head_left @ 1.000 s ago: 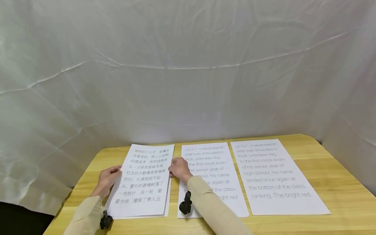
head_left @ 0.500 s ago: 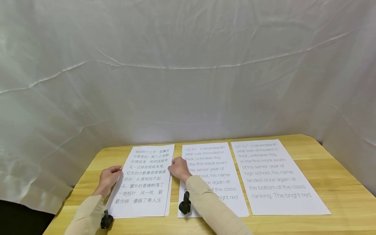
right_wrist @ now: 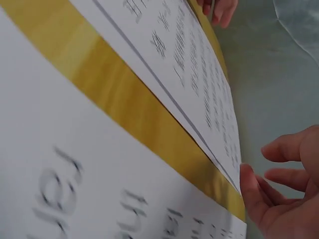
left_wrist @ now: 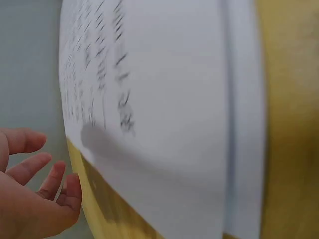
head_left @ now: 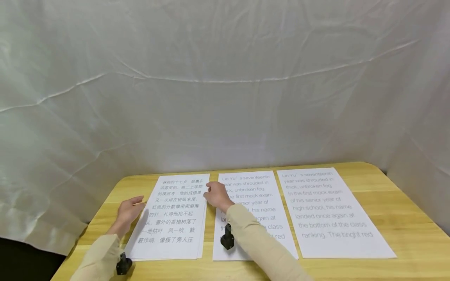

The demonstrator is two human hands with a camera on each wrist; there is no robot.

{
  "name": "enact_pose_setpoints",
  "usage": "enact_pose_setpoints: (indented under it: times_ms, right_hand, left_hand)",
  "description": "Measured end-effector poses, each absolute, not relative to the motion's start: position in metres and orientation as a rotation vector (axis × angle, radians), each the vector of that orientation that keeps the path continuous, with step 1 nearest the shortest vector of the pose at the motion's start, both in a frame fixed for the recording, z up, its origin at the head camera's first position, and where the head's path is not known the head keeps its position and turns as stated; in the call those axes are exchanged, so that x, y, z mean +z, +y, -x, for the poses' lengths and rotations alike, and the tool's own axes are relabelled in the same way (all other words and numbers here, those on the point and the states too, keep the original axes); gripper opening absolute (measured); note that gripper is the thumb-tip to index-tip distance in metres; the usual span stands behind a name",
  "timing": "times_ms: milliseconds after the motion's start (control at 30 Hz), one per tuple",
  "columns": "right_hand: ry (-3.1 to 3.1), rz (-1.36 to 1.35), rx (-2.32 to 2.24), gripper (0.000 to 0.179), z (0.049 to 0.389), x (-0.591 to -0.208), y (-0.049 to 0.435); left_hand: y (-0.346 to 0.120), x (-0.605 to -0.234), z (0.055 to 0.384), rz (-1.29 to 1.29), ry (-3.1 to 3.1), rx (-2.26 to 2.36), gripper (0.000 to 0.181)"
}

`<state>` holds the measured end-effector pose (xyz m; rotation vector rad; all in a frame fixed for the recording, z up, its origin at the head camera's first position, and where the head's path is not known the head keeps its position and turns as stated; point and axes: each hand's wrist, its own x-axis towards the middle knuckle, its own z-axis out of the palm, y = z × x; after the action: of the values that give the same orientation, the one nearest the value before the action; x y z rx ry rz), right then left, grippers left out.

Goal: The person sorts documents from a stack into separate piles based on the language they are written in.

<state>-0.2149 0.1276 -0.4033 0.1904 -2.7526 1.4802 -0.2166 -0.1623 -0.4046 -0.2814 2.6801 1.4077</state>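
At the left of the table lies a small stack of white sheets, its top sheet (head_left: pixel 172 218) printed with Chinese characters. A lower sheet (left_wrist: pixel 246 119) peeks out along an edge of it in the left wrist view. My left hand (head_left: pixel 128 214) hovers beside the stack's left edge; its fingers (left_wrist: pixel 52 181) are loosely bent and hold nothing. Near the stack's upper right edge is my right hand (head_left: pixel 218 196), apart from the paper, with thumb and fingers (right_wrist: pixel 286 152) spread and nothing between them. Its forearm passes over the middle English-printed sheet (head_left: pixel 258 183).
Another English-printed sheet (head_left: pixel 334 218) lies at the right. Wooden table (head_left: pixel 397 203) shows between and around the sheets. A pale fabric curtain (head_left: pixel 225 117) hangs behind the table's far edge. Each sleeve carries a black wrist camera (head_left: pixel 227 237).
My right hand has left the stack's right edge, moving slightly away and up, and its fingers have spread. My left hand has drawn slightly off the left edge. The top sheet has settled flat.
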Motion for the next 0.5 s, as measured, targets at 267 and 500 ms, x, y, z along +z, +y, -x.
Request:
enact_pose_setpoints:
  times_ms: [267,500]
  right_hand:
    - [-2.743,-0.190,1.427,0.042,0.226,-0.390,0.162]
    - [-2.751,-0.150,1.323,0.037,0.226,-0.394,0.199]
  left_hand:
    - [-0.132,-0.398,0.214,0.099,2.715,1.383,0.047]
    - [-0.107,-0.398,0.222,-0.017,2.646,1.455,0.045]
